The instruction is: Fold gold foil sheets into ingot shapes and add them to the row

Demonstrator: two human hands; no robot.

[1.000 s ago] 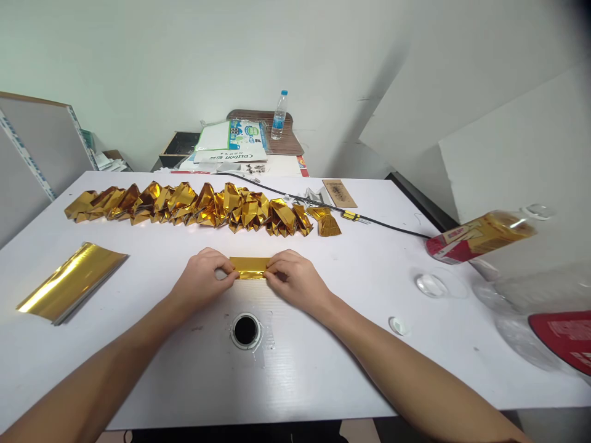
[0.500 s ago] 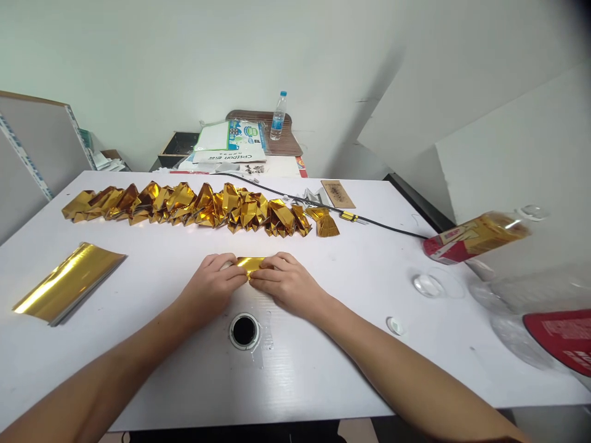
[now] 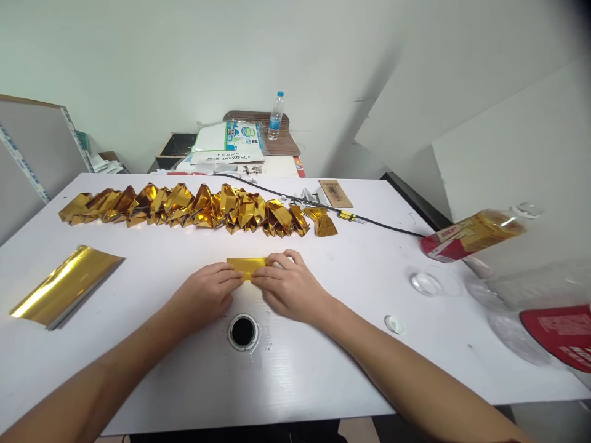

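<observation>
A small folded strip of gold foil paper (image 3: 247,265) lies in front of me on the white table. My left hand (image 3: 206,290) is closed, its fingertips pressing the strip's lower left edge. Bent over the right end is my right hand (image 3: 292,284), also closed, with fingers and thumb on the foil; they hide that end. Just below the hands sits a round white ring with a dark centre (image 3: 243,332). To the left lies a stack of flat gold foil sheets (image 3: 67,286).
A long row of folded gold foil pieces (image 3: 184,206) spans the table behind my hands. A black cable (image 3: 383,224) crosses at the back right. On the right are a tilted drink bottle (image 3: 475,234), a large clear bottle (image 3: 549,326) and a white cap (image 3: 394,324).
My left hand has shifted left and down along the foil, uncovering more of its upper left part. The right hand stays at the right end, its fingers slightly raised.
</observation>
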